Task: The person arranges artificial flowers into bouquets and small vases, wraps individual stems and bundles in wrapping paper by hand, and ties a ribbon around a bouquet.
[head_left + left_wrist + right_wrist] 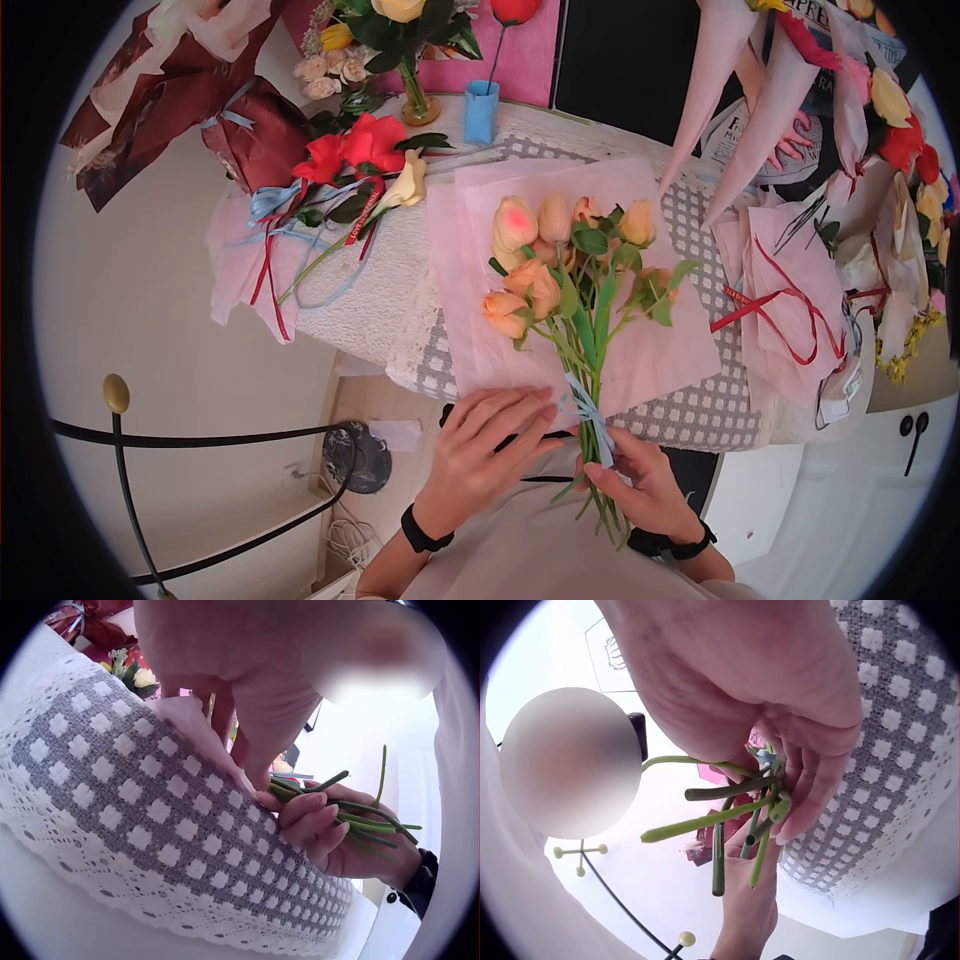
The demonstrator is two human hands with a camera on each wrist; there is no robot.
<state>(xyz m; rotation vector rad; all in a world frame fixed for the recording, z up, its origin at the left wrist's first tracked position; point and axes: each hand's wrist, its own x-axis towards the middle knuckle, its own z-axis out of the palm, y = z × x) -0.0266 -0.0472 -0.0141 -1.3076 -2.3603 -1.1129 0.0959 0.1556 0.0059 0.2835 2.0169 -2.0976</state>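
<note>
A bouquet of peach and pink flowers (540, 285), roses and tulips among them, lies over a sheet of pink wrapping paper (680, 345). Round its green stems (705, 817) a light blue ribbon (592, 425) is tied in a bow. My right hand (645, 485) grips the stems just below the bow, and their cut ends stick out past the fingers. Fairly straight, the fingers of my left hand (490, 435) lie at the lower edge of the paper, left of the stems; its thumb tip is close to the stems in the left wrist view.
Beneath the paper is a grey and white checked cloth (440, 365) on the table. Red flowers (370, 145) and ribbons lie at the left. A blue vase (481, 112) stands at the back. Folded pink paper (790, 300) and a red ribbon (770, 305) lie right.
</note>
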